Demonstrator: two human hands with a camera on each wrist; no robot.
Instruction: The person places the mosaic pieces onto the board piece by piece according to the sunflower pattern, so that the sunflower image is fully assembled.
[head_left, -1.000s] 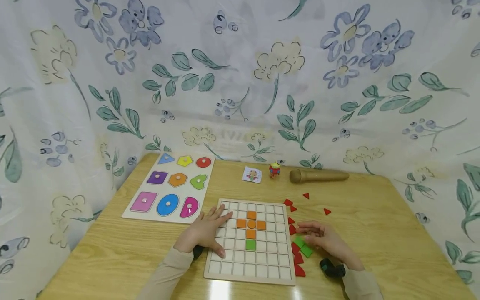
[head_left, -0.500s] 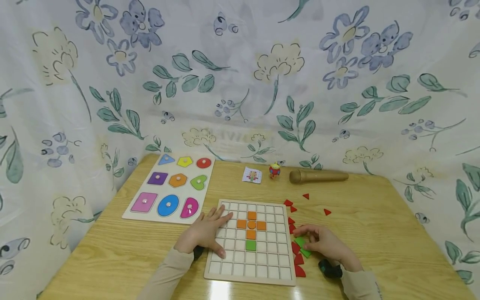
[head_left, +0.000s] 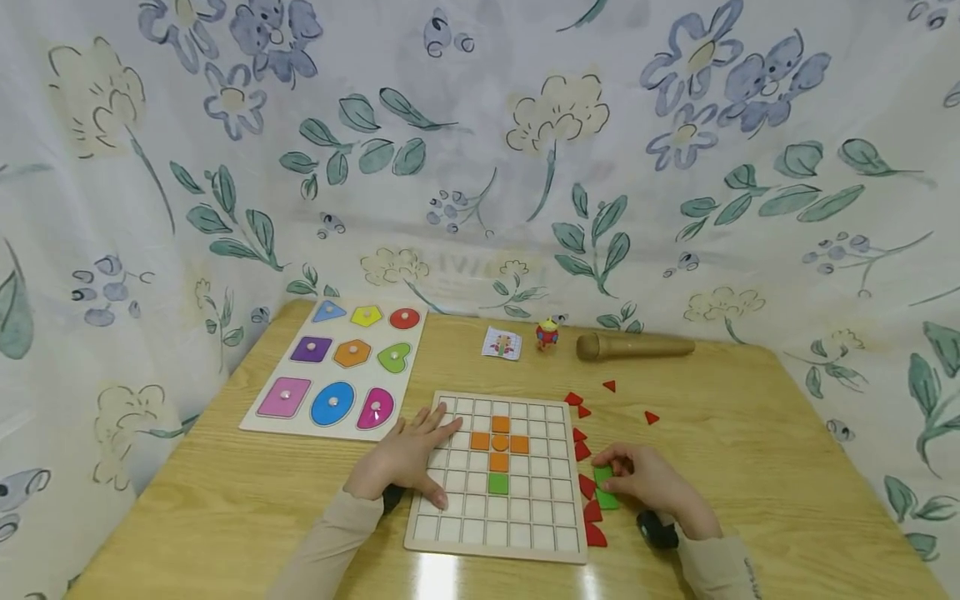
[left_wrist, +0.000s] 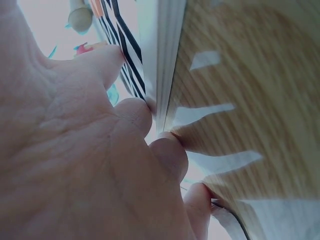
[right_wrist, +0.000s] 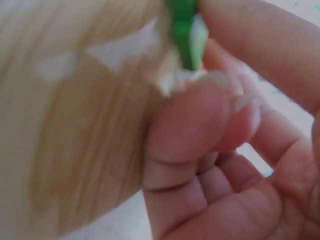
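Note:
My left hand lies with spread fingers across the left edge of a wooden grid board. Up close in the left wrist view, its fingertips sit along the board's side. Orange squares form a cross on the grid around an orange round piece, with one green square below. Right of the board, my right hand pinches a green square tile between thumb and index finger. Another green tile lies just below it. The right wrist view shows curled fingers beside green.
Several red pieces line the board's right edge, and two small red triangles lie farther out. A shape puzzle board stands at the back left. Behind are a picture card, a toy figure and a wooden microphone-shaped object.
My right hand's thumb and index finger have closed in on the green tiles, which have turned straighter. The left hand stays in place on the board. The head view has tilted down slightly.

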